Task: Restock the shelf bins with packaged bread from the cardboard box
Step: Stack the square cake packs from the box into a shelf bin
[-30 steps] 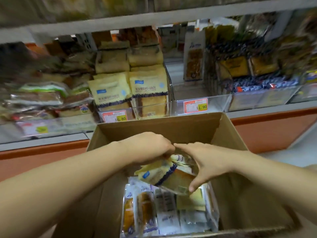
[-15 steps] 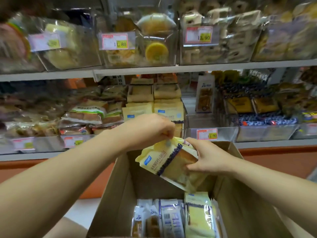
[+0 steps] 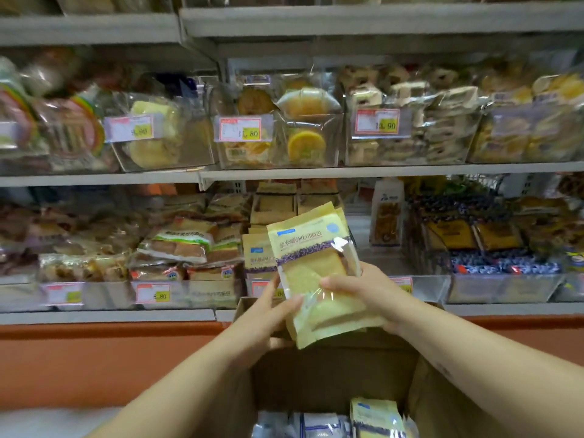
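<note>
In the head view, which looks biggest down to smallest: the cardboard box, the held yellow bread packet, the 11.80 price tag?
1. cardboard box (nearest the camera, partly cut off)
2. yellow bread packet
3. 11.80 price tag

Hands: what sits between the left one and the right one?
In the head view, a yellow bread packet, held by the left hand and right hand.

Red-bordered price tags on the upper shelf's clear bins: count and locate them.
3 red-bordered paper tags on clear plastic bins: left price tag, middle price tag, right price tag. Blurred labels at the far edges may be more.
</note>
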{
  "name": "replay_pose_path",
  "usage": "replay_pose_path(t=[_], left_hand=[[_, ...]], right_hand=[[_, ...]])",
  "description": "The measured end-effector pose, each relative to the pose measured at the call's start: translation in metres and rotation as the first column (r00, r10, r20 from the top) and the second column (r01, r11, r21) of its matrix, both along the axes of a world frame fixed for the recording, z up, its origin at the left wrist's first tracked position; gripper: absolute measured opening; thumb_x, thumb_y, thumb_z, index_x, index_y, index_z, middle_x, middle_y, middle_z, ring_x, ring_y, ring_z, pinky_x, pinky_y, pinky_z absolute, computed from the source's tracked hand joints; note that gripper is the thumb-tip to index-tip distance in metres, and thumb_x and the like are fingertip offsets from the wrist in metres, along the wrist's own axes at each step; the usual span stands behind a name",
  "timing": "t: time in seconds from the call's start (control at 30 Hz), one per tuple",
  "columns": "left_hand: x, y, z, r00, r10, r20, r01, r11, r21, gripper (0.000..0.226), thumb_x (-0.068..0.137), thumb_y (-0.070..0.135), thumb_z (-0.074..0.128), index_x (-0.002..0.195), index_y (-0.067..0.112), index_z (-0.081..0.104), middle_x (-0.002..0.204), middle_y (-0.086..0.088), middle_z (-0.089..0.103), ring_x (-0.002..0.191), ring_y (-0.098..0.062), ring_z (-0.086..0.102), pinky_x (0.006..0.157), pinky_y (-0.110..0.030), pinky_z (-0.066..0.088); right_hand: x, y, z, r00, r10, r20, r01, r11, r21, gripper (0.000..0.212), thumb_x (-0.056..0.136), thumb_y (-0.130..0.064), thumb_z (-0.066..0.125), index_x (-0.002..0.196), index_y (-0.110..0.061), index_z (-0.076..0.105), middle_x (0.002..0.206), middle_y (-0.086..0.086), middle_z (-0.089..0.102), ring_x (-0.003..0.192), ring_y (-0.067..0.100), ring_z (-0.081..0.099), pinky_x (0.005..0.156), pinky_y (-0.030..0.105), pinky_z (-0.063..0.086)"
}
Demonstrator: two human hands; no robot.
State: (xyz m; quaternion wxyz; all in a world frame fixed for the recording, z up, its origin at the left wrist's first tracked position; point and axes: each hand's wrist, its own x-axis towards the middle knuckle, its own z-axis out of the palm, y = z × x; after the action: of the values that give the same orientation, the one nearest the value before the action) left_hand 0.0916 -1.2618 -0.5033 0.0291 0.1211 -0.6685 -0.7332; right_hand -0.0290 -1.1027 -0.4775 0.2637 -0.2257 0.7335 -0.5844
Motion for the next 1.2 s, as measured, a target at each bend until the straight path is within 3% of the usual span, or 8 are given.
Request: replay_pose_path(t=[0.13, 0.27, 0.37, 0.5, 0.67, 1.0, 1.13, 1.2], left_hand=[[-0.007, -0.008, -0.002, 0.995, 0.048, -0.090, -0.038, 0.993, 0.109, 0.079, 0.072, 0.036, 0.077, 0.138, 0.048, 0.035, 0.125, 0.003, 0.063, 0.111, -0.022, 0.064, 0.090, -0.049, 0.053], [-0.008, -0.010, 0.001, 0.993, 0.084, -0.079, -0.068, 0.980, 0.188, 0.053, 0.084, 0.033, 0.066, 0.131, 0.045, 0.048, 0.121, 0.001, 0.065, 0.109, -0.022, 0.061, 0.071, -0.031, 0.052], [-0.009, -0.009, 0.000, 0.981, 0.193, -0.016, -0.183, 0.950, 0.252, 0.042, 0.088, 0.027, 0.063, 0.128, 0.035, 0.053, 0.117, -0.005, 0.066, 0.102, -0.021, 0.062, 0.065, -0.030, 0.052], [-0.009, -0.010, -0.001, 0.962, 0.272, -0.003, -0.263, 0.935, 0.237, 0.044, 0.088, 0.021, 0.065, 0.128, 0.032, 0.051, 0.115, -0.005, 0.065, 0.103, -0.024, 0.064, 0.075, -0.037, 0.057], [-0.008, -0.009, 0.005, 0.960, 0.265, -0.091, -0.230, 0.931, 0.283, 0.034, 0.094, 0.037, 0.052, 0.126, 0.026, 0.054, 0.111, -0.004, 0.070, 0.100, -0.022, 0.069, 0.081, -0.045, 0.057], [-0.032, -0.026, 0.015, 0.857, 0.472, -0.210, -0.436, 0.879, 0.195, 0.034, 0.099, 0.015, 0.046, 0.129, 0.031, 0.047, 0.115, 0.001, 0.064, 0.098, -0.018, 0.067, 0.073, -0.038, 0.057], [-0.058, -0.053, 0.021, 0.805, 0.554, -0.210, -0.524, 0.831, 0.186, 0.030, 0.101, 0.017, 0.042, 0.127, 0.030, 0.049, 0.115, 0.001, 0.064, 0.102, -0.018, 0.064, 0.080, -0.040, 0.056], [-0.078, -0.066, 0.025, 0.795, 0.577, -0.188, -0.547, 0.815, 0.191, 0.032, 0.102, 0.020, 0.041, 0.132, 0.029, 0.048, 0.116, 0.001, 0.064, 0.105, -0.020, 0.062, 0.092, -0.047, 0.052]], right_hand=[[-0.001, -0.015, 0.004, 0.998, -0.036, 0.057, 0.040, 0.997, -0.069, 0.054, 0.072, -0.032, 0.080, 0.119, -0.020, 0.056, 0.105, 0.004, 0.070, 0.091, 0.022, 0.070, 0.084, 0.044, 0.057], [0.002, -0.025, -0.001, 0.989, -0.124, 0.085, 0.137, 0.976, -0.171, 0.076, 0.071, -0.041, 0.079, 0.135, -0.030, 0.040, 0.120, 0.002, 0.061, 0.103, 0.024, 0.065, 0.089, 0.047, 0.054], [0.015, -0.025, -0.007, 0.999, -0.033, 0.039, 0.042, 0.965, -0.259, 0.059, 0.075, -0.037, 0.077, 0.127, -0.032, 0.048, 0.118, -0.003, 0.064, 0.105, 0.020, 0.064, 0.090, 0.045, 0.054], [0.026, -0.023, -0.018, 0.987, -0.009, -0.163, -0.006, 0.996, -0.092, 0.085, 0.057, -0.054, 0.080, 0.131, -0.040, 0.042, 0.128, -0.009, 0.054, 0.116, 0.015, 0.055, 0.094, 0.042, 0.052], [0.020, -0.016, -0.010, 0.990, -0.090, -0.108, 0.065, 0.976, -0.208, 0.064, 0.082, -0.016, 0.072, 0.136, -0.032, 0.043, 0.122, -0.006, 0.057, 0.108, 0.015, 0.060, 0.088, 0.035, 0.055], [-0.009, -0.014, -0.005, 0.941, -0.289, -0.176, 0.237, 0.934, -0.269, 0.063, 0.085, -0.008, 0.068, 0.136, -0.032, 0.040, 0.123, -0.009, 0.052, 0.103, 0.007, 0.056, 0.076, 0.024, 0.053], [-0.039, -0.019, -0.004, 0.894, -0.406, -0.190, 0.349, 0.897, -0.273, 0.065, 0.087, -0.013, 0.067, 0.140, -0.037, 0.038, 0.144, -0.007, 0.042, 0.128, 0.020, 0.045, 0.102, 0.045, 0.045], [-0.056, -0.029, 0.002, 0.876, -0.434, -0.209, 0.373, 0.886, -0.275, 0.065, 0.090, -0.013, 0.064, 0.144, -0.033, 0.035, 0.150, -0.010, 0.034, 0.137, 0.017, 0.034, 0.110, 0.041, 0.035]])
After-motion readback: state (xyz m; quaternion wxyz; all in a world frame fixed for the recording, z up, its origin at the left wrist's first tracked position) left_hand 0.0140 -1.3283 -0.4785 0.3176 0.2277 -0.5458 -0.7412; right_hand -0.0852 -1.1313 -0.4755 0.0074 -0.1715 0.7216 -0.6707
